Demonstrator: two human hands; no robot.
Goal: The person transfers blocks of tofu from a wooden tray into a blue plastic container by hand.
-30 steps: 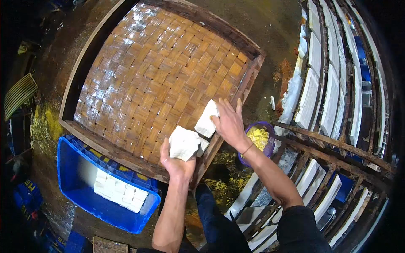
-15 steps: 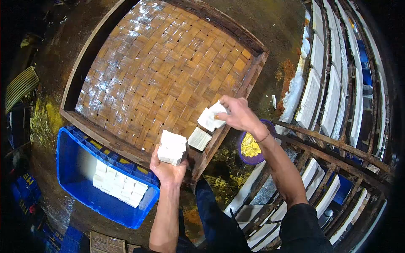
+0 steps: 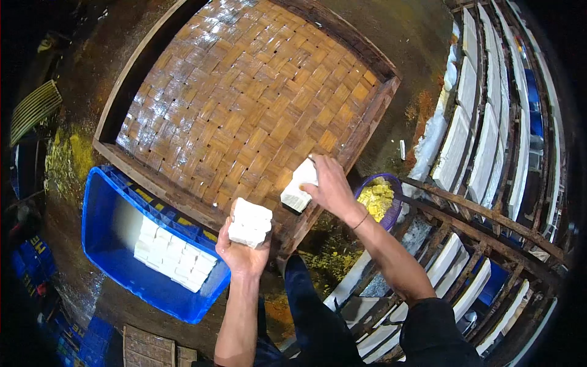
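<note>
My left hand (image 3: 244, 254) is palm up with its fingers curled round a small stack of white tofu blocks (image 3: 251, 221), near the close corner of a wood-framed woven tray (image 3: 244, 110). At that same corner, my right hand (image 3: 333, 188) grips white tofu pieces (image 3: 301, 182) between thumb and fingers, low over the weave by the right-hand frame. My right fingertips are partly hidden behind the tofu.
A blue crate (image 3: 98, 244) holding rows of tofu blocks (image 3: 174, 254) stands at the left. A purple basket (image 3: 397, 205) of yellow pieces (image 3: 376, 199) sits right of the tray. Racks (image 3: 489, 214) with long white slabs (image 3: 454, 147) line the right side.
My right hand has moved down and slightly toward me with its tofu, over the spot where a tofu block lay. My left hand still holds its stack, nearly in place.
</note>
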